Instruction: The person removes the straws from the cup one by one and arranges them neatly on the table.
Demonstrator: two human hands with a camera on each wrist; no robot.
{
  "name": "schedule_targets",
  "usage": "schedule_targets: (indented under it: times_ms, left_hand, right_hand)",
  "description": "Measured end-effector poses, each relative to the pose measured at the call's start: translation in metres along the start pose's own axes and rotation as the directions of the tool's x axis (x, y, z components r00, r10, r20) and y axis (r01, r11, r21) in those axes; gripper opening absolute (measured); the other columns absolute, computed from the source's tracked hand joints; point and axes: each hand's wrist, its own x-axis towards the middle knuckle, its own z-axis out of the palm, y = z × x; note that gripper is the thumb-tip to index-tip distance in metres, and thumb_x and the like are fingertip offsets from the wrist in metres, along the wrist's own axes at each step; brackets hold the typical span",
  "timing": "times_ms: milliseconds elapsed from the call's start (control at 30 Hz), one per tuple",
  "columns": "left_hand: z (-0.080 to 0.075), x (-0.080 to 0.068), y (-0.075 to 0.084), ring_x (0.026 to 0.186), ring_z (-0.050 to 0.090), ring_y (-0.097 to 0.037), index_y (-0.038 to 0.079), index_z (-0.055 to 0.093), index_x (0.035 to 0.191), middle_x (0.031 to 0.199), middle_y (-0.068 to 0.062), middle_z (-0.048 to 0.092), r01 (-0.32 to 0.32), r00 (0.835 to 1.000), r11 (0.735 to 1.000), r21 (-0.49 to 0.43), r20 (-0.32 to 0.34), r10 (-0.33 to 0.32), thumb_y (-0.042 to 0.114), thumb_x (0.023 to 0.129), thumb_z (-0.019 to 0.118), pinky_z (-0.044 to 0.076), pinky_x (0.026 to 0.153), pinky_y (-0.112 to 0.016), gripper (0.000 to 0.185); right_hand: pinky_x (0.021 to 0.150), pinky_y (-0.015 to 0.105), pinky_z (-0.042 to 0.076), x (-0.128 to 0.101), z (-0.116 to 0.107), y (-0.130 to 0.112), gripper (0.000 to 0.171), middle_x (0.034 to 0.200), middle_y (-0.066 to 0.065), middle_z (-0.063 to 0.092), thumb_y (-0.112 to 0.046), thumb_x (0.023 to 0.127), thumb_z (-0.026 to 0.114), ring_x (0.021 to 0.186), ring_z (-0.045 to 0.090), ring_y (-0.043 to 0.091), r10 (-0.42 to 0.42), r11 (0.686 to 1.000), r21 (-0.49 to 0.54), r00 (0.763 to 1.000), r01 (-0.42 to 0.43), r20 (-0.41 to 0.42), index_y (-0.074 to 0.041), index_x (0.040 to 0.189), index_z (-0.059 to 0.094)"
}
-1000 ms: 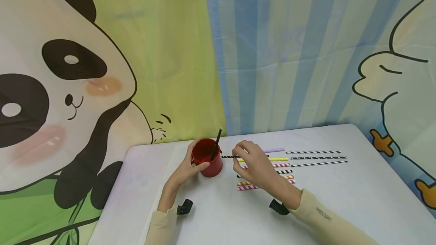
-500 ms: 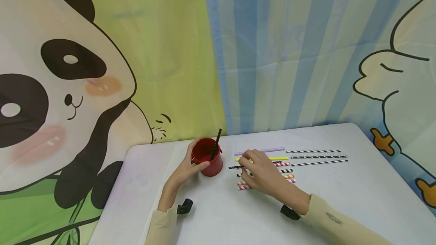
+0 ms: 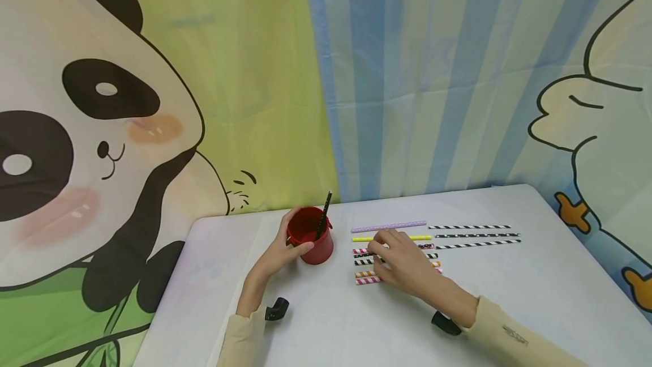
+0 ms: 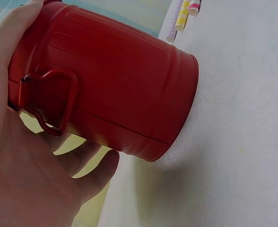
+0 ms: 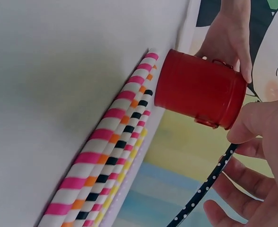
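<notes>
My left hand [image 3: 280, 252] holds a small red metal bucket [image 3: 320, 252], thumb at the rim and fingers round the far side. The bucket's wire handle [image 4: 58, 101] shows in the left wrist view. A black straw with white dots [image 3: 323, 217] leans upright inside the bucket. Between thumb and fingertips, my right hand [image 3: 402, 263] pinches another black straw with white dots [image 5: 203, 189], over a row of paper straws. In the right wrist view this held straw is above the row, apart from the bucket.
Under and beside my right hand lie lilac [image 3: 389, 226], yellow [image 3: 363, 238], pink-striped [image 3: 368, 281], orange-striped [image 3: 363, 274] and black-striped straws. Several black-and-white straws [image 3: 479, 235] lie farther right. Printed curtains [image 3: 407, 101] stand behind the white table [image 3: 326, 321].
My right hand has moved right and nearer with the pinched dotted straw, from beside the bucket to over the straw row. The left hand and bucket stay put.
</notes>
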Motion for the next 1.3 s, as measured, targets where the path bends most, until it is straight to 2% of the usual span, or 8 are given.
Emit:
schedule_targets:
  times_ms: [167, 433, 533, 767, 1133, 1200, 1300]
  left_hand:
    - [0.0, 0.0, 0.0, 0.146, 0.028, -0.03, 0.03, 0.014, 0.159, 0.156, 0.0, 0.032, 0.002, 1.0, 1.0, 0.006, -0.004, -0.002, 0.029, 0.089, 0.075, 0.038, 0.112, -0.063, 0.093]
    - [0.0, 0.0, 0.001, 0.146, 0.027, -0.03, 0.029, 0.014, 0.16, 0.156, 0.0, 0.032, 0.003, 1.0, 1.0, 0.002, -0.001, -0.003, 0.029, 0.089, 0.076, 0.039, 0.112, -0.062, 0.094]
    - [0.0, 0.0, 0.001, 0.146, 0.028, -0.03, 0.031, 0.014, 0.159, 0.155, 0.001, 0.032, 0.003, 1.0, 1.0, 0.007, -0.005, -0.003, 0.03, 0.089, 0.076, 0.041, 0.11, -0.061, 0.094]
    - [0.0, 0.0, 0.0, 0.147, 0.028, -0.028, 0.042, 0.018, 0.156, 0.156, 0.003, 0.032, -0.007, 1.0, 1.0, -0.008, -0.001, 0.007, 0.027, 0.091, 0.074, 0.035, 0.114, -0.062, 0.088]
    - [0.0, -0.001, 0.0, 0.147, 0.027, -0.027, 0.046, 0.019, 0.153, 0.156, 0.003, 0.032, -0.006, 1.0, 1.0, -0.003, -0.006, 0.006, 0.026, 0.09, 0.075, 0.034, 0.114, -0.063, 0.086]
    - [0.0, -0.001, 0.001, 0.146, 0.028, -0.027, 0.043, 0.018, 0.155, 0.155, 0.004, 0.032, -0.005, 1.0, 1.0, -0.001, -0.006, 0.005, 0.027, 0.09, 0.075, 0.035, 0.114, -0.063, 0.087]
    - [0.001, -0.005, 0.015, 0.147, 0.026, -0.029, 0.035, 0.016, 0.158, 0.156, 0.0, 0.031, 0.01, 1.0, 1.0, -0.009, 0.003, -0.01, 0.025, 0.091, 0.074, 0.033, 0.115, -0.063, 0.089]
  right_hand:
    - [0.07, 0.031, 0.045, -0.008, -0.004, 0.005, 0.017, 0.092, -0.004, 0.057, -0.007, 0.077, 0.066, 0.08, 0.052, 0.015, 0.011, 1.0, -0.019, 1.0, -0.011, 0.017, -0.017, 0.089, 0.06]
    - [0.07, 0.031, 0.045, -0.019, -0.013, 0.014, 0.018, 0.094, -0.004, 0.058, -0.008, 0.078, 0.07, 0.081, 0.053, 0.015, 0.044, 0.998, -0.041, 0.998, -0.042, 0.047, -0.018, 0.091, 0.063]
    - [0.069, 0.03, 0.044, -0.023, -0.015, 0.017, 0.018, 0.094, -0.004, 0.058, -0.008, 0.078, 0.069, 0.082, 0.053, 0.015, 0.055, 0.997, -0.048, 0.997, -0.053, 0.057, -0.018, 0.092, 0.063]
    - [0.069, 0.03, 0.043, -0.034, -0.022, 0.027, 0.02, 0.093, -0.005, 0.057, -0.007, 0.078, 0.068, 0.081, 0.052, 0.014, 0.076, 0.996, -0.045, 0.996, -0.074, 0.048, -0.019, 0.092, 0.063]
    - [0.068, 0.029, 0.041, -0.05, -0.034, 0.041, 0.018, 0.09, -0.006, 0.055, -0.007, 0.078, 0.068, 0.078, 0.047, 0.011, 0.093, 0.994, -0.059, 0.994, -0.09, 0.058, -0.019, 0.09, 0.063]
    - [0.068, 0.029, 0.041, -0.052, -0.036, 0.043, 0.019, 0.09, -0.006, 0.055, -0.007, 0.078, 0.068, 0.079, 0.047, 0.012, 0.097, 0.994, -0.056, 0.993, -0.093, 0.061, -0.019, 0.091, 0.063]
    - [0.068, 0.028, 0.041, -0.056, -0.039, 0.046, 0.02, 0.09, -0.007, 0.055, -0.008, 0.078, 0.07, 0.079, 0.047, 0.011, 0.1, 0.993, -0.07, 0.993, -0.096, 0.062, -0.021, 0.091, 0.063]
